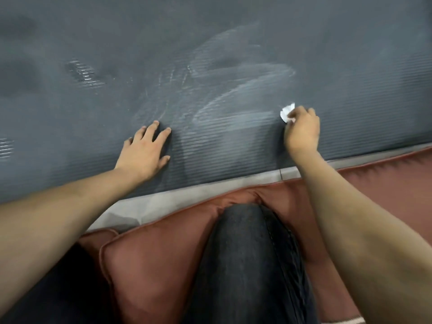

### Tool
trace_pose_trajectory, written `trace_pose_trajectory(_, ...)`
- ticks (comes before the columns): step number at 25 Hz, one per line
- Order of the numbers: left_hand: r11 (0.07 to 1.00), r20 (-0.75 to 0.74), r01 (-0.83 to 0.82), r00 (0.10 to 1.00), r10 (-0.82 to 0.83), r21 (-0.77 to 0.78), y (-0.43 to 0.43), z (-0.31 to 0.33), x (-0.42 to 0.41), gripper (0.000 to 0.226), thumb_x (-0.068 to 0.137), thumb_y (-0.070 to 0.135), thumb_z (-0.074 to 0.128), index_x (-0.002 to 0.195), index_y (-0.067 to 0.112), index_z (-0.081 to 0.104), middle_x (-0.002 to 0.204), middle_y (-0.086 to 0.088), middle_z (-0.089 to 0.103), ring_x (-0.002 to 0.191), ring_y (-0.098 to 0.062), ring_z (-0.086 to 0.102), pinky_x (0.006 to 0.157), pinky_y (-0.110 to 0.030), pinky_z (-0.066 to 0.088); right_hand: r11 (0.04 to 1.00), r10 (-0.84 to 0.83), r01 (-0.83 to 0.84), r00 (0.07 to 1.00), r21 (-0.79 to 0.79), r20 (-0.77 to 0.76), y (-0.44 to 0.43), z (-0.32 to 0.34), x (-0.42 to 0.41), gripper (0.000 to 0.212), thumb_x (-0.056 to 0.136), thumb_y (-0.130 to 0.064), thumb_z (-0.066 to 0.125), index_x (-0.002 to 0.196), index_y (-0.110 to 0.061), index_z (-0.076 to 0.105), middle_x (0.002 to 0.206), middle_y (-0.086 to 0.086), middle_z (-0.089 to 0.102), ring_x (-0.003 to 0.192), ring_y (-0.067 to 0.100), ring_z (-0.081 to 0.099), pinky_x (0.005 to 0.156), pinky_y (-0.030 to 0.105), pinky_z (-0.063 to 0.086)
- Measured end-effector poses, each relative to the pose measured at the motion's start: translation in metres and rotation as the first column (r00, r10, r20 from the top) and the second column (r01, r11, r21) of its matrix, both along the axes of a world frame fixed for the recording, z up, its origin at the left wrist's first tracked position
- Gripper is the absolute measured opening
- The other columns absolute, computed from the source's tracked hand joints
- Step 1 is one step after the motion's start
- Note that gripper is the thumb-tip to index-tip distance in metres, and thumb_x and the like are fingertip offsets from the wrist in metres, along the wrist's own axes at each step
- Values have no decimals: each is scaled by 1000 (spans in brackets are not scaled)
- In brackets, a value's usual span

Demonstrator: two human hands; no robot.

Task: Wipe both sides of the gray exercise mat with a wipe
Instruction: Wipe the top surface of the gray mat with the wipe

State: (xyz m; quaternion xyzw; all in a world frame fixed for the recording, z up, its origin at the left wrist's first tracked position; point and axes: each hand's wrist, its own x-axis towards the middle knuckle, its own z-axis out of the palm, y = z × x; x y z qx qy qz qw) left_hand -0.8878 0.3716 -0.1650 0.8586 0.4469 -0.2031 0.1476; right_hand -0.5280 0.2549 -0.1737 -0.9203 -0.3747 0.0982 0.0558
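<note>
Gray exercise mat (233,31) lies flat, filling the upper part of the view w/ its ribbed surface; near edge runs just in front of both wrists. L hand (146,152) rests palm-down on the mat nr that edge, fingers straight & spread, holding nothing. R hand (302,130) is well to the right of it, also on the mat, fingers curled round a small crumpled white wipe (287,112) that pokes out at the fingertips on the hand's left side & touches the mat. Btwn the two hands & beyond them, pale streaky smears (236,94) arc across the mat, ending just left of the wipe. A scuffed patch (85,73) sits beyond & left of the L hand. Behind the wrists, toward the person: a strip of light gray floor (187,195), then a reddish-brown cushion (159,260), w/ a knee in dark jeans (247,265) on it btwn the forearms.
</note>
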Motion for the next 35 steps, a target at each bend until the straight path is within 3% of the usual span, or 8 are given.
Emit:
trace_pose_trajectory(5, 997, 0, -70, 998, 70, -24, -14, 1, 0, 74, 98, 39, 60, 159, 25, 19, 168, -7, 9, 152, -35, 17, 112, -59, 34, 943, 309, -322, 941, -81, -138, 32, 8, -146, 20, 93, -9, 49, 112, -11, 56, 118, 15, 53, 106, 35, 55, 84, 39, 46)
trace_pose_trajectory(9, 995, 22, -76, 997, 78, -65, -13, 3, -3, 76, 98, 33, 62, 160, 24, 20, 168, -8, 8, 153, -34, 15, 113, -58, 33, 662, 695, -746, 647, -72, -315, 30, 19, -224, 25, 91, -7, 52, 116, -11, 55, 121, 14, 48, 110, 36, 52, 87, 43, 47)
trace_pose_trajectory(12, 994, 26, -68, 997, 70, -91, -13, 8, -19, 75, 98, 34, 62, 160, 26, 20, 168, -6, 7, 152, -34, 15, 114, -58, 36, 766, 600, -634, 765, -107, -233, 28, 15, -154, 24, 89, -4, 48, 111, -9, 57, 116, 17, 51, 108, 38, 55, 88, 42, 46)
trace_pose_trajectory(15, 996, -7, -41, 999, 41, -78, -13, 10, -35, 75, 99, 36, 59, 160, 30, 16, 169, -4, 4, 153, -32, 15, 114, -54, 36, 968, 171, -174, 985, -179, -32, -9, 8, -55, 25, 88, -4, 48, 112, -6, 55, 115, 23, 50, 105, 45, 53, 88, 46, 47)
trace_pose_trajectory(18, 999, -16, -42, 999, 41, -34, -10, 10, -40, 71, 100, 38, 55, 159, 31, 16, 168, -3, 6, 151, -31, 19, 112, -53, 36, 985, -50, 48, 999, -166, -7, -14, 2, -56, 22, 92, -6, 44, 112, -3, 50, 117, 27, 46, 105, 49, 50, 89, 50, 46)
trace_pose_trajectory(22, 996, 5, -82, 997, 82, 23, 3, 7, -40, 67, 99, 36, 53, 157, 27, 20, 166, -5, 10, 146, -32, 25, 111, -52, 35, 971, 200, -209, 976, -118, -81, 37, -3, -159, 22, 93, -5, 41, 114, -8, 48, 119, 19, 45, 107, 41, 49, 84, 45, 45)
trace_pose_trajectory(26, 992, -2, -108, 994, 109, 71, 33, 7, -63, 66, 98, 32, 51, 157, 26, 21, 166, -6, 11, 146, -32, 25, 111, -50, 33, 789, 612, -608, 765, 87, -198, 89, 0, -245, 25, 86, -6, 52, 110, -10, 54, 111, 14, 50, 101, 35, 51, 84, 38, 41)
trace_pose_trajectory(35, 964, 43, -194, 981, 190, 180, 146, -2, -144, 62, 98, 32, 47, 155, 25, 22, 165, -5, 14, 150, -30, 20, 117, -50, 29, 763, 544, -494, 839, 416, -1, 251, -21, -275, 18, 84, -2, 58, 101, -8, 58, 97, 13, 51, 84, 31, 46, 79, 37, 41)
